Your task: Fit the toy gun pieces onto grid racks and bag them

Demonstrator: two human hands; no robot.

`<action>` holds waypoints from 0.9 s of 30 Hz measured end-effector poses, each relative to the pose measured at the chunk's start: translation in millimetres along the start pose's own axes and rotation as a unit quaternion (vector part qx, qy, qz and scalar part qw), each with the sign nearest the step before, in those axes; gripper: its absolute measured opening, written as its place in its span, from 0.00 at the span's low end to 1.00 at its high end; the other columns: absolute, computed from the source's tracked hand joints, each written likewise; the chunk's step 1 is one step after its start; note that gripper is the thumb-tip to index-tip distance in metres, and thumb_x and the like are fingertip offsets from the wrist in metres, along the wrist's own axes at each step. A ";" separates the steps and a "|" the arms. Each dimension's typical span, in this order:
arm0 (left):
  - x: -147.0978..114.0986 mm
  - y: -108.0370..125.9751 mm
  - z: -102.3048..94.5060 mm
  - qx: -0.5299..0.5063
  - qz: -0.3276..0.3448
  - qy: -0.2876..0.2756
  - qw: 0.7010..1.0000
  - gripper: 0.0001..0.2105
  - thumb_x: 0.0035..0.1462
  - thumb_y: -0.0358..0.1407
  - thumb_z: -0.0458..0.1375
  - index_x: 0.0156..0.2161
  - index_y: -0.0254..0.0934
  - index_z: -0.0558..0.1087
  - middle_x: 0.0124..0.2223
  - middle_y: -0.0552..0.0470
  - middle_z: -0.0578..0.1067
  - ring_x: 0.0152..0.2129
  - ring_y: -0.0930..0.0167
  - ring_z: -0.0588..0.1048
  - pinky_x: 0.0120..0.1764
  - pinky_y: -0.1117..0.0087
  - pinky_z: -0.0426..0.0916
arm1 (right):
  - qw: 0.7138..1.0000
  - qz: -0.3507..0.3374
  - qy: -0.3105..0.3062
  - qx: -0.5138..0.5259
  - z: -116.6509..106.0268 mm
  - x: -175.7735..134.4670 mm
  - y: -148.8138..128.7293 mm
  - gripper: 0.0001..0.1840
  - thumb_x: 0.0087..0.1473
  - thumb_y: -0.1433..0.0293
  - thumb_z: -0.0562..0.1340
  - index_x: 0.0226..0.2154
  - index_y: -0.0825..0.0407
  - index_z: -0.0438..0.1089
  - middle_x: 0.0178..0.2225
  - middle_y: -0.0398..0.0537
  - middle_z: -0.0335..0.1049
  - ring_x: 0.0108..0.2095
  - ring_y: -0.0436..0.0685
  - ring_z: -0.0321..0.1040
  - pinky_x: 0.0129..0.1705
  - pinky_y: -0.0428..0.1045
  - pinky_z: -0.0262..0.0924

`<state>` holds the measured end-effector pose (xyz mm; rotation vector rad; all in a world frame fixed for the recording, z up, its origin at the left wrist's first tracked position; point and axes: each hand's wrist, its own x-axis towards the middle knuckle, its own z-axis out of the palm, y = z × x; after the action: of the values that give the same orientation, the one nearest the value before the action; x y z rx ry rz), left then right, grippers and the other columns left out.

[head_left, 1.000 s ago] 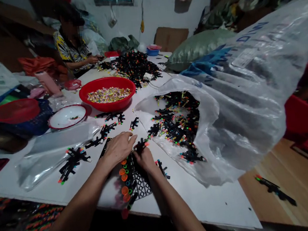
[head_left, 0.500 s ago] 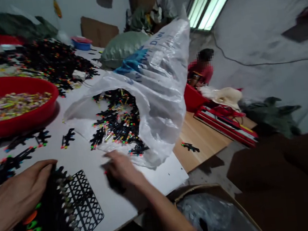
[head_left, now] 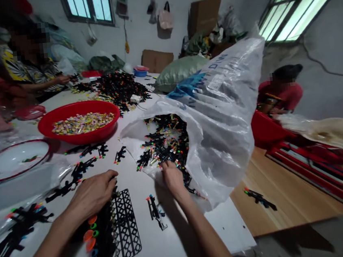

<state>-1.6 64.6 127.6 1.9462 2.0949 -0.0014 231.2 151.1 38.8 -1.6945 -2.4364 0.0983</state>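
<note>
Black toy guns with coloured tips stand in a packed row (head_left: 104,233) on a black plastic lattice rack (head_left: 128,223). My left hand (head_left: 94,194) is curled over the far end of that row, fingers pressed together on a toy gun there. At the mouth of a large white plastic sack (head_left: 220,127), my right hand (head_left: 173,177) reaches into a heap of loose toy guns (head_left: 160,142); its fingertips are partly hidden among them. One loose toy gun (head_left: 156,212) lies on the white table between my forearms.
A red basin (head_left: 82,138) of small colourful pieces and a white bowl (head_left: 15,161) stand on the left. Farther back is a big pile of toy guns (head_left: 121,88). One person (head_left: 37,73) sits far left, another (head_left: 284,92) at right. A wooden board (head_left: 266,184) adjoins the table.
My right hand has moved forward from the tabletop into the sack's mouth, and a toy gun lies where it was. The view has swung left; my left hand stays at the row.
</note>
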 end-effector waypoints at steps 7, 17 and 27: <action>-3.2 4.9 1.4 0.024 -0.022 -0.016 0.999 0.23 0.59 0.36 0.36 0.55 0.35 0.63 0.45 0.41 0.76 0.44 0.58 0.74 0.46 0.58 0.65 | 0.987 -0.159 -0.001 0.003 2.9 57.6 -11.5 0.10 0.57 0.75 0.54 0.39 0.53 0.69 0.43 0.52 0.64 0.44 0.58 0.58 0.43 0.49 0.54; -10.9 11.1 1.1 0.053 -0.052 -0.016 0.997 0.22 0.59 0.32 0.38 0.55 0.32 0.63 0.45 0.40 0.76 0.44 0.59 0.74 0.46 0.60 0.65 | 0.992 -0.048 0.015 0.120 28.0 -27.8 -18.5 0.16 0.60 0.67 0.52 0.50 0.53 0.62 0.39 0.52 0.70 0.38 0.57 0.67 0.38 0.48 0.58; -15.4 9.0 -1.1 0.020 -0.042 0.087 0.995 0.22 0.62 0.40 0.40 0.54 0.31 0.66 0.50 0.42 0.74 0.47 0.61 0.72 0.51 0.62 0.63 | 0.914 0.178 -0.019 0.364 26.4 -16.9 -40.1 0.23 0.50 0.70 0.58 0.50 0.59 0.62 0.26 0.45 0.68 0.27 0.53 0.66 0.31 0.46 0.58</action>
<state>7.8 50.6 133.5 1.9411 2.3034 0.1130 195.1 122.3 17.2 -1.7123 -1.7171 0.9555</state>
